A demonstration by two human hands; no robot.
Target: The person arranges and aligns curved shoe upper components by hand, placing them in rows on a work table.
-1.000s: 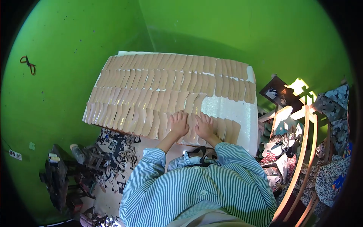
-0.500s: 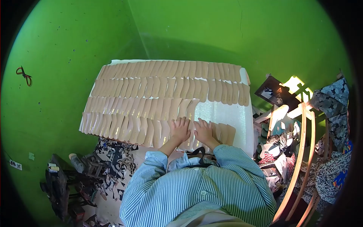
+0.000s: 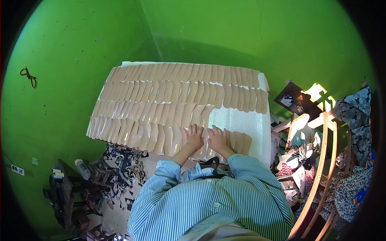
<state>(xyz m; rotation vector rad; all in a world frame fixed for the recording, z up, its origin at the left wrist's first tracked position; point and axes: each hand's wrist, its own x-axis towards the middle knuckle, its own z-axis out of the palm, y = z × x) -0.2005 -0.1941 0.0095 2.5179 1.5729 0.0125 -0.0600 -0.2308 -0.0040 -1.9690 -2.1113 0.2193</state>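
Observation:
Tan shoe insoles [image 3: 167,91] with gold lettering lie overlapping in several rows on a white-topped table [image 3: 241,120]. My left hand [image 3: 193,137] rests palm down on insoles in the nearest row, its fingers spread. Beside it, my right hand [image 3: 217,139] lies flat on the same row, fingers stretched out. Between the two hands, part of a lettered insole [image 3: 200,152] shows. More insoles [image 3: 242,141] fan out just right of my right hand. Both palms hide the insoles under them.
Green walls [image 3: 209,32] meet behind the table. Dark scraps [image 3: 124,160] cover the floor at the left, near a dark sewing machine table [image 3: 62,193] with thread spools. At the right stand a curved wooden frame [image 3: 317,176], piled fabric [image 3: 297,168] and a brown box [image 3: 295,98].
The whole view has shifted slightly, so the walls and table sit a little farther right. Both hands stay flat on the nearest row of insoles, with hardly any movement.

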